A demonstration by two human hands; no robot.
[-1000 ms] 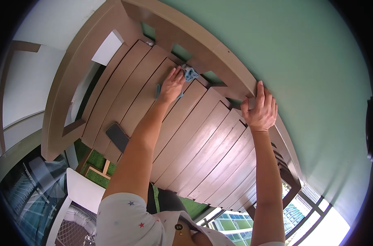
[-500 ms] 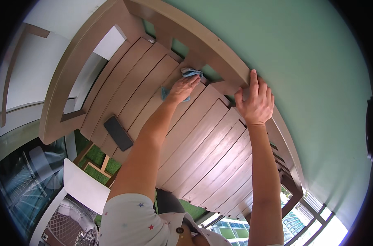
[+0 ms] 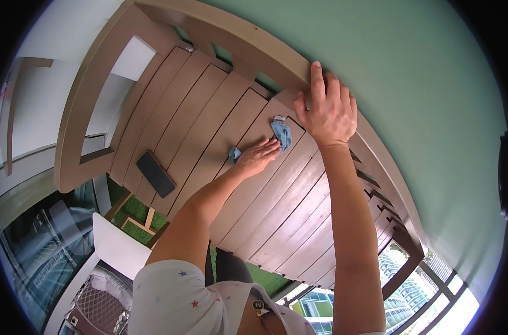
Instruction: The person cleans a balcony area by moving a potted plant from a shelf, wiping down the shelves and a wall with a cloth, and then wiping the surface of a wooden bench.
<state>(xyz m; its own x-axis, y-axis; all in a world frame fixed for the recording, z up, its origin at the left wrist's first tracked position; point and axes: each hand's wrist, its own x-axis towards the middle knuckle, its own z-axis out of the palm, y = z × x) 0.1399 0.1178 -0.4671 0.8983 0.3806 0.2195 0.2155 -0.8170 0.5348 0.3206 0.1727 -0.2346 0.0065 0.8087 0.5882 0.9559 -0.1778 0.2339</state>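
My left hand [image 3: 258,157] lies with its fingers extended on a crumpled blue cloth [image 3: 282,134], pressing it to the brown slatted seat [image 3: 206,109] of a wooden bench. Part of the cloth is hidden under the palm; a blue corner sticks out on the hand's left, and a pale tag shows at the far end. Higher up on the right, my right hand [image 3: 330,117] is hooked over the top rail [image 3: 237,27] of the bench's backrest, thumb on the near side and fingers over the edge.
A dark phone [image 3: 155,174] lies on the seat at the left, near its front edge. The wooden armrest [image 3: 89,84] bounds the left end, with a green wall [image 3: 410,100] behind the backrest. Below left are a white panel [image 3: 118,245] and green turf [image 3: 135,215].
My left hand and the cloth have moved from beside the backrest toward the seat's middle, right and nearer. My right hand still holds the rail. The whole view has shifted slightly.
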